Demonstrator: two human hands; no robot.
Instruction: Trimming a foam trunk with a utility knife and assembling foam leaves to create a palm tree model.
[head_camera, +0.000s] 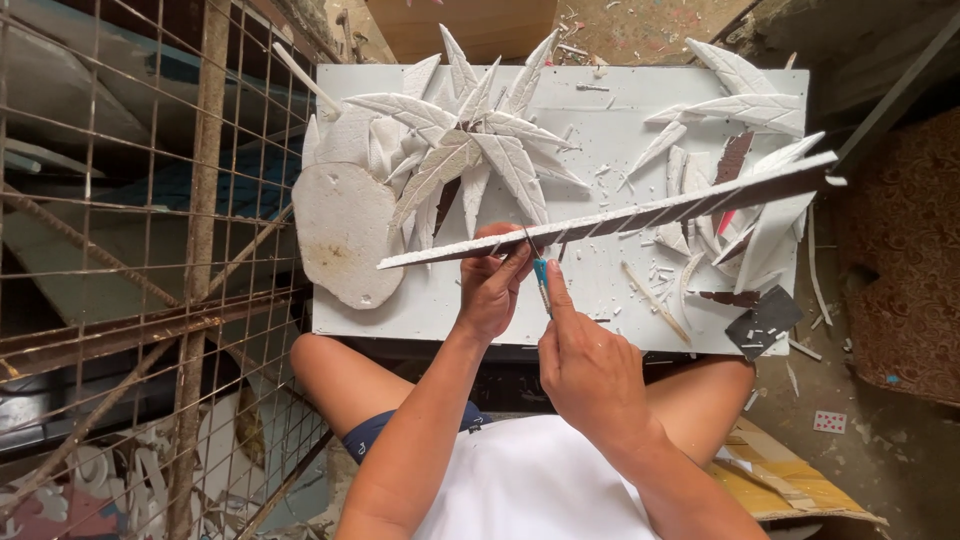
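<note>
While the left hand (492, 285) grips a long white strip (610, 218) near its thin end, the right hand (585, 365) holds a small knife (541, 277) against it. The left fingers are curled tight around the strip. The right fingers pinch the knife, with 1 finger stretched along its blue handle. The blade tip touches the strip just beside the left fingers.

The strip is held up above the white board (440, 310). It slants from low near the board's left side to high past the right edge. Its far end is wide and has cut notches along it.

Near the board's back edge lies a pile of white leaf shapes (470, 140). A flat round white piece (345, 230) sits at the left edge. More leaf shapes (740, 100) lie in the back right corner. A dark scrap (765, 320) rests at the front right corner. A thin stick (655, 300) lies near the front edge. A wire rack (130, 250) stands left of the board.
</note>
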